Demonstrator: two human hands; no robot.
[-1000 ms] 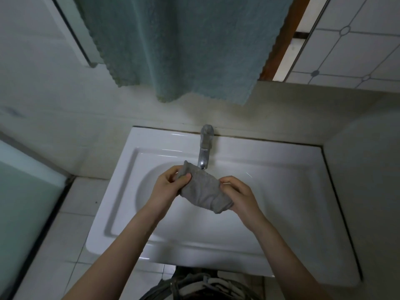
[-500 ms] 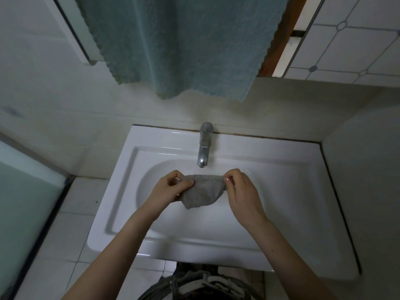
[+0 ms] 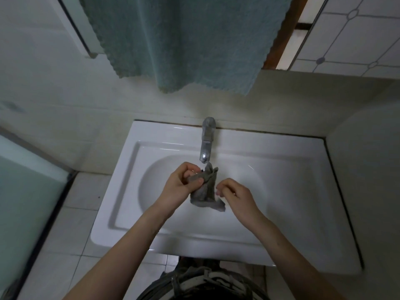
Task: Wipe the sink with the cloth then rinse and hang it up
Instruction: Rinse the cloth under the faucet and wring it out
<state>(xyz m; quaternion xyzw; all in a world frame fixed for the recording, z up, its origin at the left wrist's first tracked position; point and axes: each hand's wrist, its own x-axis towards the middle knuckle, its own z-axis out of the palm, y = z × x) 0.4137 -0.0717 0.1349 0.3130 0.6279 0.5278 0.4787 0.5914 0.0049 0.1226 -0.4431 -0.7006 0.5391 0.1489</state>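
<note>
Your left hand grips the grey cloth, fingers and thumb curled round its upper part; the cloth hangs crumpled over the basin of the white sink, its top corner just under the spout of the tap; your right hand sits just beside the cloth's right edge with fingers curled, and I cannot tell whether it pinches the fabric; a green towel hangs on the wall above.

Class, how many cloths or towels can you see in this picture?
2. A small grey cloth, gripped by the left hand over the sink; a large teal towel hanging above it, its top out of frame. None seems hidden.
</note>
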